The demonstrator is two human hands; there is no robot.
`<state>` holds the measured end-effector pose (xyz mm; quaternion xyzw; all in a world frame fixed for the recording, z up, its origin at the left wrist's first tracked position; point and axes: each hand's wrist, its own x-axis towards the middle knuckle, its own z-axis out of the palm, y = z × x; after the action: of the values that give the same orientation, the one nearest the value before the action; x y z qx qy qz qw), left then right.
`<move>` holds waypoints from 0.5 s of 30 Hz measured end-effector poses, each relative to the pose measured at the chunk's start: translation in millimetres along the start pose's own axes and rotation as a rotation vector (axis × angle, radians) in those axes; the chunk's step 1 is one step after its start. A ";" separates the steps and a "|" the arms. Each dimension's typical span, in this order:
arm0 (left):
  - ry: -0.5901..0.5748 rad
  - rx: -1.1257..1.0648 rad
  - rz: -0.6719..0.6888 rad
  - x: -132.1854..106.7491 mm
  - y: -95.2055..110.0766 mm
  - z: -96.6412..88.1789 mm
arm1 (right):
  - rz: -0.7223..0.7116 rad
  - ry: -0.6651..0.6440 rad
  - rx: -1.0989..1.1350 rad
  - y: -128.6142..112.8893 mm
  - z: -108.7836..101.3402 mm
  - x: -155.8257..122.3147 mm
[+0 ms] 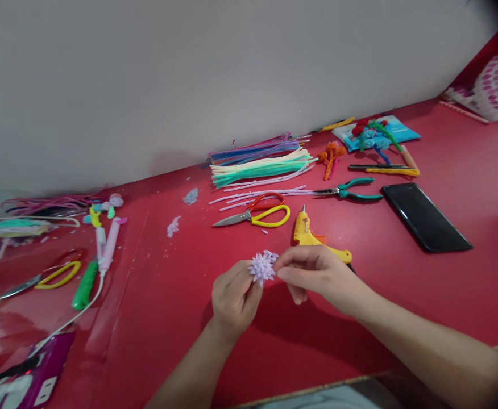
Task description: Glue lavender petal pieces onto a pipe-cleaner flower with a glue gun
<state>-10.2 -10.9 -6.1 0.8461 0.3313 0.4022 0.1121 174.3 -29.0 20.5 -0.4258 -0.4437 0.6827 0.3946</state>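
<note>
My left hand (pixel 233 298) is closed around the base of a small lilac pipe-cleaner flower (pixel 262 267), held just above the red table (pixel 181 318). My right hand (pixel 312 271) pinches the flower's right side with fingertips pressed together. A yellow glue gun (pixel 306 234) lies on the table right behind my right hand. Red-and-yellow scissors (pixel 262 213) lie a little farther back.
A bundle of coloured pipe cleaners (pixel 260 161) lies by the wall. Green pliers (pixel 351 190), a black phone (pixel 424 216) and finished pipe-cleaner flowers (pixel 372 135) are at the right. More scissors (pixel 44 277), a second glue gun (pixel 104 245) and a power strip (pixel 31 386) sit at the left.
</note>
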 end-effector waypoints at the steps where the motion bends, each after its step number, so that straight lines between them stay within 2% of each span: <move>1: 0.001 -0.003 -0.005 -0.1 -0.3 -0.1 | 0.002 0.000 -0.004 -0.2 -0.7 0.0; 7: 0.039 0.042 0.037 -0.4 -0.2 0.7 | 0.039 -0.003 -0.003 0.6 0.4 0.7; 15: -0.006 0.023 0.072 2.0 0.6 -2.0 | 0.032 -0.003 0.025 3.7 0.8 -0.3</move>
<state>-10.5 -10.2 -3.3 0.8599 0.3049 0.3997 0.0887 173.0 -30.6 17.2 -0.4267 -0.4288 0.6950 0.3886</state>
